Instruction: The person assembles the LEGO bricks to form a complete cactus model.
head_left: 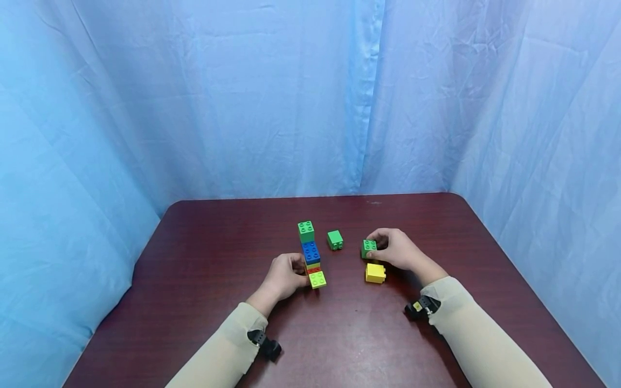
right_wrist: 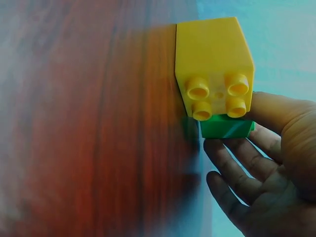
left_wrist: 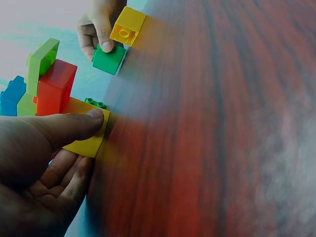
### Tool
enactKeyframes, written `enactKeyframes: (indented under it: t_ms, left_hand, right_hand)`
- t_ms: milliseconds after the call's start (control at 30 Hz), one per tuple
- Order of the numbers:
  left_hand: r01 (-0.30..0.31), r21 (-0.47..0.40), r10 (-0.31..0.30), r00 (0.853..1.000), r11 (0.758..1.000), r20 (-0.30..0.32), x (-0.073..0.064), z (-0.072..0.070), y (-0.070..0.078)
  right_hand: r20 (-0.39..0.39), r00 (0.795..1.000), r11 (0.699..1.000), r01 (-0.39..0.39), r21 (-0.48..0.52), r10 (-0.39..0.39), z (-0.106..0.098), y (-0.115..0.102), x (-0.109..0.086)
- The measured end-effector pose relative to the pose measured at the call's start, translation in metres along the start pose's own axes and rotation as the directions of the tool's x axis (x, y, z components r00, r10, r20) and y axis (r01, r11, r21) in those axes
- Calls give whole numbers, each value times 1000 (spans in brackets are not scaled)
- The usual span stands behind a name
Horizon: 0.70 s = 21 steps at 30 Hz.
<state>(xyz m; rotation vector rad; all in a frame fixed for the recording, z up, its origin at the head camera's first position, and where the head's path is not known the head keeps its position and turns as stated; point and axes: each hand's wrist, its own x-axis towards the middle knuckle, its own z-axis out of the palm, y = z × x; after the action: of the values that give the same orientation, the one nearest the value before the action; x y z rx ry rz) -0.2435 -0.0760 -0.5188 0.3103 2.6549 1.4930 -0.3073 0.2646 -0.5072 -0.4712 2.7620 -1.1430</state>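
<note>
My left hand (head_left: pixel 283 276) holds a stack of toy building bricks. Its thumb lies across a yellow brick (left_wrist: pixel 86 143) low in the stack. Above that sit a red brick (left_wrist: pixel 57 86), a thin lime green brick (left_wrist: pixel 42 61) jutting toward me, and a blue brick (head_left: pixel 311 252). A bright green brick (head_left: pixel 306 231) shows at the stack's far end in the head view. My right hand (head_left: pixel 395 250) pinches a separate green brick (head_left: pixel 369 247) between thumb and fingers, low over the table. Just nearer than it, a yellow brick (head_left: pixel 374 273) lies with its studs pointing right.
Another green brick (head_left: pixel 335 240) lies on its side between the stack and my right hand, studs toward me. The dark red-brown table (head_left: pixel 330 334) has light blue curtains (head_left: pixel 271 108) behind it and at both sides.
</note>
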Motion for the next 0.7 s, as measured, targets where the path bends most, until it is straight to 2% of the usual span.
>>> enactKeyframes:
  t_ms: [300, 700]
  left_hand:
    - [1, -1, -1, 1000, 1000, 4, 1, 0, -1]
    - [8, -3, -8, 1000, 1000, 1, 1, 0, -2]
  right_hand:
    - [-59, 998, 999, 26, 32, -24, 3, -8, -1]
    - [-88, 996, 997, 36, 64, -31, 8, -27, -10]
